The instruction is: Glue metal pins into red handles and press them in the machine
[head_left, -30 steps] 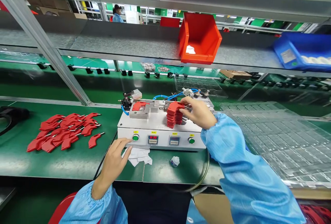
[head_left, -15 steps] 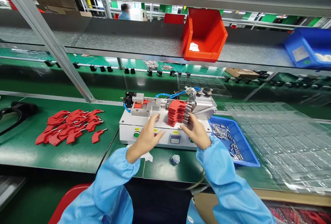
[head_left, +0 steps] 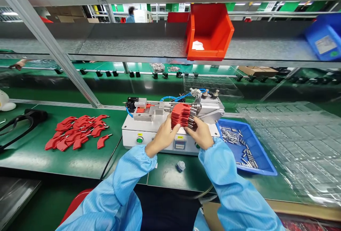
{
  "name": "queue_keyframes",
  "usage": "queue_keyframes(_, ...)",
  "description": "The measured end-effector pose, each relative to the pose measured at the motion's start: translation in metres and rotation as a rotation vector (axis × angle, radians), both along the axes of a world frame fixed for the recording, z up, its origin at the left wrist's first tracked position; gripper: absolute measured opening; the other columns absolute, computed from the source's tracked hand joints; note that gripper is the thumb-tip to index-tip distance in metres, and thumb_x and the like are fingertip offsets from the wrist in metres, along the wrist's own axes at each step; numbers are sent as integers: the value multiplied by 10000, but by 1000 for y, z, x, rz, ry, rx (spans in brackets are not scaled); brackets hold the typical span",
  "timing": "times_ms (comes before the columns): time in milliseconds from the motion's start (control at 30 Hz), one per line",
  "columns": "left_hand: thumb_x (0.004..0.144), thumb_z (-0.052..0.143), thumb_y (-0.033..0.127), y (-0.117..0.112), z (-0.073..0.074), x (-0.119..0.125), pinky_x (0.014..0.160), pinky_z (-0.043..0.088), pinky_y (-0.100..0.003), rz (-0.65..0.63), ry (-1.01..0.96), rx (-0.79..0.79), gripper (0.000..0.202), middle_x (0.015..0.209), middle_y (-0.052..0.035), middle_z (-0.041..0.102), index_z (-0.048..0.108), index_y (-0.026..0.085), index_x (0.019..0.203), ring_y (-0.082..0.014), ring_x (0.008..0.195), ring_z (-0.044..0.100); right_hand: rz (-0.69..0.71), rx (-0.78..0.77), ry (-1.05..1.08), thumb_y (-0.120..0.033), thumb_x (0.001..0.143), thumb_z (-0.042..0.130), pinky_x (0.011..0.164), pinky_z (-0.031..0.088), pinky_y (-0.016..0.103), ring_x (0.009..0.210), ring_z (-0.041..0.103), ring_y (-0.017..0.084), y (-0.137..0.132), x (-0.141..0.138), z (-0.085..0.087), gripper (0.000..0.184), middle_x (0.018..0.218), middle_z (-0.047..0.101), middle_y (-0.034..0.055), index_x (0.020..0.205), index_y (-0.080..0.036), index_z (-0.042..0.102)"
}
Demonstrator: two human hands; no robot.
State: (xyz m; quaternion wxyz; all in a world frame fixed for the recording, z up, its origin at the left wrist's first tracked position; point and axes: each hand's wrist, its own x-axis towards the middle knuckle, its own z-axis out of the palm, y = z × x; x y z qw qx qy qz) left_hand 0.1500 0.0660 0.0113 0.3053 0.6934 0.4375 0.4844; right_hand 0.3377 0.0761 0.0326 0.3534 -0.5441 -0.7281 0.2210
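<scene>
A stack of red angled plastic handles (head_left: 180, 115) with metal pins pointing right stands on the front of a white bench machine (head_left: 149, 131). My left hand (head_left: 164, 133) closes round the stack's left side, thumb in front. On the right, my right hand (head_left: 200, 133) closes at the pin ends, its fingertips partly hidden behind them. One more red piece (head_left: 144, 109) lies in the machine's fixture at the left. A loose heap of similar red handles with pins (head_left: 77, 131) rests on the green bench further left.
A blue tray of metal pins (head_left: 266, 170) is right of the machine, beside clear plastic trays (head_left: 298, 145). A small bottle (head_left: 180, 166) stands in front. Overhead, the shelf (head_left: 133, 41) carries a red bin (head_left: 209, 51) and a blue bin (head_left: 326, 42). Another person's hand (head_left: 19, 64) shows far left.
My left hand has moved right and closed on the stack of red handles; before, it was open beside it. My right hand stays at the pins. Another person's hand has appeared far left.
</scene>
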Motion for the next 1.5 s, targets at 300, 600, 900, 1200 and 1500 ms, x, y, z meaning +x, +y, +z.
queue_keyframes(300, 877, 763, 276, -7, -7, -3, 813, 533, -402, 253, 477, 312, 651, 1175, -156, 664, 415, 127, 1406, -304, 1020, 666, -63, -27, -254, -264, 842, 692, 838, 512, 305, 902, 669, 224, 2, -3, 11, 247, 985, 734, 99, 1059, -151, 730)
queue_keyframes(600, 854, 802, 288, -4, -8, -9, 735, 495, -371, 330, 550, 373, 612, 1031, -99, 646, 430, 148, 1319, -275, 893, 641, -56, -148, -472, -373, 873, 696, 643, 375, 263, 678, 592, 174, 1, -7, 31, 215, 752, 675, 56, 857, -159, 719)
queue_keyframes(900, 870, 788, 273, -2, -11, -11, 759, 524, -367, 314, 484, 353, 605, 1013, -80, 640, 421, 162, 1338, -251, 857, 642, -123, -254, -617, -416, 896, 669, 621, 330, 270, 753, 639, 198, -2, -19, 44, 268, 807, 713, 86, 883, -150, 691)
queue_keyframes(1200, 888, 772, 258, -2, -12, -16, 786, 554, -378, 308, 438, 351, 585, 1050, -92, 647, 435, 165, 1357, -247, 889, 647, -144, -204, -637, -446, 899, 652, 609, 329, 276, 819, 687, 231, -2, -25, 42, 300, 856, 742, 106, 864, -153, 707)
queue_keyframes(1500, 918, 722, 266, -6, -2, -41, 803, 555, -385, 346, 447, 343, 493, 1060, -104, 642, 460, 158, 1321, -264, 943, 649, -87, -205, -697, -452, 911, 670, 599, 310, 293, 819, 693, 248, 2, -50, 59, 321, 829, 734, 120, 877, -138, 727)
